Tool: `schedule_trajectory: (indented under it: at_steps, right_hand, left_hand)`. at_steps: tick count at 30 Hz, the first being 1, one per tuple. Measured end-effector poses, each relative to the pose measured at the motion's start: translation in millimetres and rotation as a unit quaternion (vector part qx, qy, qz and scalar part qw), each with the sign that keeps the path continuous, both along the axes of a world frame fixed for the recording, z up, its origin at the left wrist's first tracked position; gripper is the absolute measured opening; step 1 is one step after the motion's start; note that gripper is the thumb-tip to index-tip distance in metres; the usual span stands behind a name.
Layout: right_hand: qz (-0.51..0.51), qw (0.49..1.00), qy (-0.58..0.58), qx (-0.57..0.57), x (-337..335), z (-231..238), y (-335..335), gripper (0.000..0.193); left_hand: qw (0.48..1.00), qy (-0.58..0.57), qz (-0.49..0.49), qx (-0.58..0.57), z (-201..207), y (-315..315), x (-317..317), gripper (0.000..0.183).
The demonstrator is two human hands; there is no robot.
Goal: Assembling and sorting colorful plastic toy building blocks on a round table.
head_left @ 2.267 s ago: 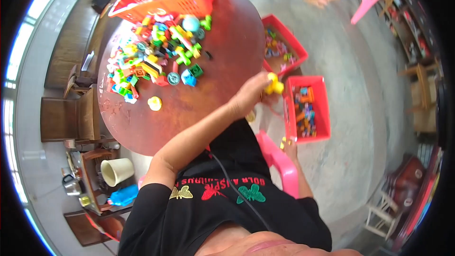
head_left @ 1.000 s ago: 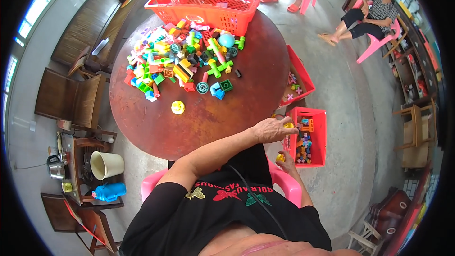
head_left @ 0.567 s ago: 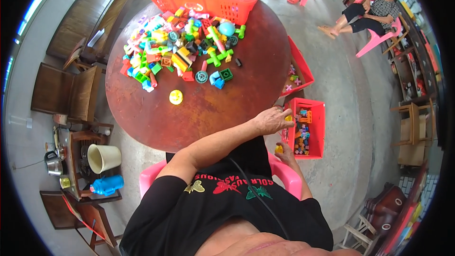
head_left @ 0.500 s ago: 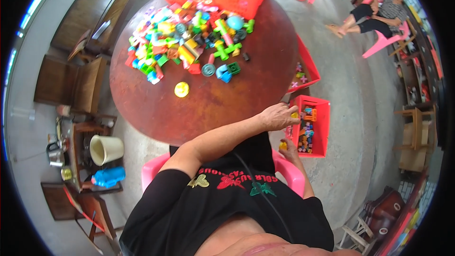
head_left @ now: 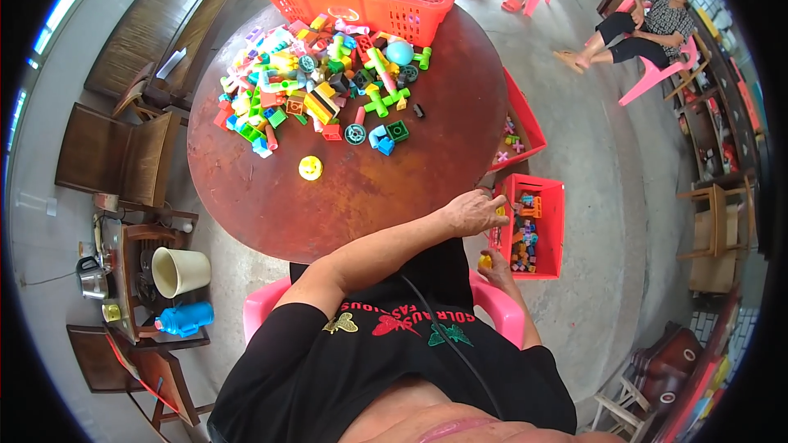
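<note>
Room: a grey concrete floor (head_left: 607,197), with a person (head_left: 657,25) seated on a pink chair (head_left: 648,86) at upper right; at left, a cream bucket (head_left: 180,271) and a blue flask (head_left: 185,319).
Table: round, reddish-brown and worn, its near half (head_left: 394,205) mostly bare.
Basket: a red perforated basket (head_left: 414,25) at the table's far edge.
Boxes: a near red box (head_left: 555,230) stands just right of the table, small coloured pieces (head_left: 525,239) in it; a farther red box (head_left: 535,138) is partly hidden by the table's edge.
Heap: mixed toy bricks (head_left: 308,86) on the far left of the table, looking unchanged over these seconds.
Left hand: (head_left: 474,212) lower along the near box's left side than about two seconds ago, closer to the other hand; its grip is closed around the upper yellow piece (head_left: 500,211), mostly covered by fingers.
Right hand: (head_left: 498,269) by the same box's lower left corner, much as before; its grip holds the lower yellow piece (head_left: 485,262).
Lone piece: a round yellow piece (head_left: 310,168) on the table, apart from the heap and untouched.
Upshot: the two held pieces are now nearer each other, yet look apart; neither has been let go.
</note>
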State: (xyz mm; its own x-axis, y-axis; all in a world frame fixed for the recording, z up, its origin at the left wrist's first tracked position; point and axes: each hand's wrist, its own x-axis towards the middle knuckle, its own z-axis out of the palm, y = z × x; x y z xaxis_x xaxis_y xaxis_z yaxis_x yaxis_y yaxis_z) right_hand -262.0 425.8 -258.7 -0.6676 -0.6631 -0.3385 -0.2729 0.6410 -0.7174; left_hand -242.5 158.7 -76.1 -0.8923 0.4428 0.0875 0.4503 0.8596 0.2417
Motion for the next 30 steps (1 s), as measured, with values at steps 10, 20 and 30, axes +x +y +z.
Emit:
schedule_trajectory:
  at_steps: [10,20,30]
  right_hand:
    - [-0.162,0.966,-0.136,-0.148,-45,33,4,0.05]
    - [-0.04,0.953,-0.12,-0.277,-124,240,-131,0.06]
    - [0.377,0.852,-0.005,-0.362,-29,467,-341,0.099]
  left_hand:
    - [1.0,0.028,-0.003,0.006,-18,-4,4,0.015]
    - [1.0,-0.014,-0.011,-0.022,0,-3,9,0.014]
    - [1.0,0.029,-0.003,0.011,-28,-8,-6,0.028]
